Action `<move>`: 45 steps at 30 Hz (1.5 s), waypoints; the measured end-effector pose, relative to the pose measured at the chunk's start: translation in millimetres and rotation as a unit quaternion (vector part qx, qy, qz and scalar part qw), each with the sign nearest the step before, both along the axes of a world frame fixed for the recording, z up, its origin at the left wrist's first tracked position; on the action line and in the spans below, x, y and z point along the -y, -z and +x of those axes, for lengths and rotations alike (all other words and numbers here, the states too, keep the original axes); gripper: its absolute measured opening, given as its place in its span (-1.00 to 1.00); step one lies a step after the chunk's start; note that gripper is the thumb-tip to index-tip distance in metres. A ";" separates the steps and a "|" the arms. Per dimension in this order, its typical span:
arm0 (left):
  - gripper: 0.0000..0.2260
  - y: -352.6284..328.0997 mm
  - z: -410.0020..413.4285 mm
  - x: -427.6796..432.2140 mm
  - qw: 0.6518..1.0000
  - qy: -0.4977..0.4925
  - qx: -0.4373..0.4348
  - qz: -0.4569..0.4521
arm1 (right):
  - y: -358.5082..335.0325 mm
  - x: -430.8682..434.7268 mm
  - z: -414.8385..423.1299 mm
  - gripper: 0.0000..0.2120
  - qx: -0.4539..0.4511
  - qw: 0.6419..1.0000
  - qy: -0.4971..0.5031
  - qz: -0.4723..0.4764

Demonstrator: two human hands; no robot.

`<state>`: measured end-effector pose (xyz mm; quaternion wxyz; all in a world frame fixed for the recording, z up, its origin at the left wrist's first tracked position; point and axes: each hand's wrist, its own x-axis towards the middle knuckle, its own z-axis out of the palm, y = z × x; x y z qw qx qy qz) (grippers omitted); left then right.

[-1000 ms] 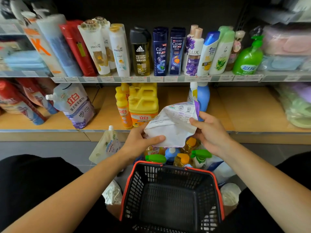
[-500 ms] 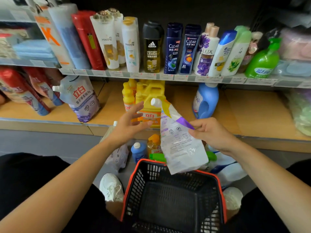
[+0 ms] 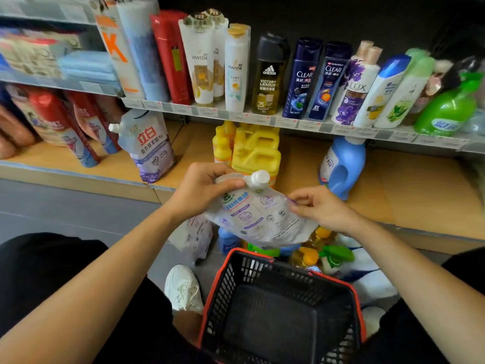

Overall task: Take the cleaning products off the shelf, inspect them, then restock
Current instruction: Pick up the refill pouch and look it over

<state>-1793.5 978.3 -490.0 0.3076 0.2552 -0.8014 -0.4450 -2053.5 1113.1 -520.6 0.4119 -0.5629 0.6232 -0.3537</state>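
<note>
A white refill pouch (image 3: 258, 215) with purple print and a white screw cap is held in front of the lower shelf (image 3: 420, 203), above the basket. My left hand (image 3: 203, 189) grips its top corner beside the cap. My right hand (image 3: 319, 206) pinches its right edge. On the lower shelf stand a yellow jug (image 3: 258, 151), yellow bottles (image 3: 223, 143), a blue detergent bottle (image 3: 342, 166) and another white and purple pouch (image 3: 148, 147). Several bottles (image 3: 309, 254) and a pouch (image 3: 196, 236) lie on the floor below my hands.
A black basket with a red rim (image 3: 279, 308) sits between my knees with nothing in it. The upper shelf (image 3: 262, 118) carries a row of shampoo bottles. Red pouches (image 3: 57, 122) lean at the lower left. My white shoe (image 3: 183, 287) rests on the grey floor.
The pouch was turned from hanging upright in my right hand to lying tilted with its front up. My left hand, open before, now grips its top by the cap.
</note>
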 end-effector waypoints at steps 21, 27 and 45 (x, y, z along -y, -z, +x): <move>-0.80 -28.1 31.0 69.6 0.879 -0.296 -0.192 0.320 | 24.3 94.9 129.4 -0.68 -0.082 0.986 0.059 -0.136; -0.84 -22.7 28.5 134.1 0.859 -0.301 -0.215 0.354 | 21.9 174.3 125.8 -0.79 -0.084 0.988 0.109 -0.077; -0.88 72.2 45.3 234.1 0.844 -0.254 -0.220 0.418 | 82.7 292.5 153.0 -0.78 0.029 0.984 0.176 -0.011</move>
